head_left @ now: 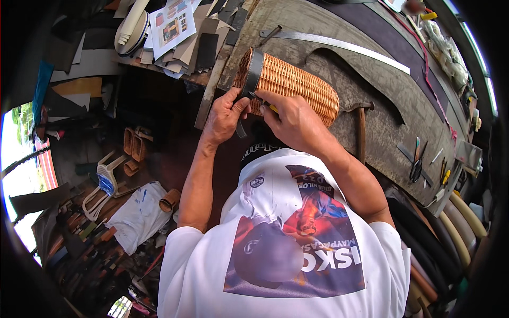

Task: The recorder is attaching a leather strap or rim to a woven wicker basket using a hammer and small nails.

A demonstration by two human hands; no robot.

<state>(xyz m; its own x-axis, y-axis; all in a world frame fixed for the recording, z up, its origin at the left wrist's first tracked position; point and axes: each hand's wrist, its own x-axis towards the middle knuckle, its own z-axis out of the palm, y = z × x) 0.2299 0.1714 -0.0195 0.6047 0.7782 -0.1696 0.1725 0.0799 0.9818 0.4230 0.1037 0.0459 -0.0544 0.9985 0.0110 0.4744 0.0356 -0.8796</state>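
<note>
A cylindrical woven wicker basket (297,79) lies on its side at the near edge of the worktable. Around its left end runs a black leather strap (253,69), and a loose strap end hangs below my left hand (220,121). The left thumb and fingers are closed on the strap near the basket's rim. My right hand (299,121) is closed around a small yellow-handled tool (273,108), whose dark tip points at the strap beside the left fingers. The right fingers hide most of that tool, so its exact kind does not show.
On the worktable (339,58) lie a metal ruler (339,44), a curved black leather strip (366,79), a hammer (361,127) and scissors (417,168). Leather scraps and papers (172,29) pile up at upper left. Rolled material (456,222) stands at right; a white chair (106,183) stands left.
</note>
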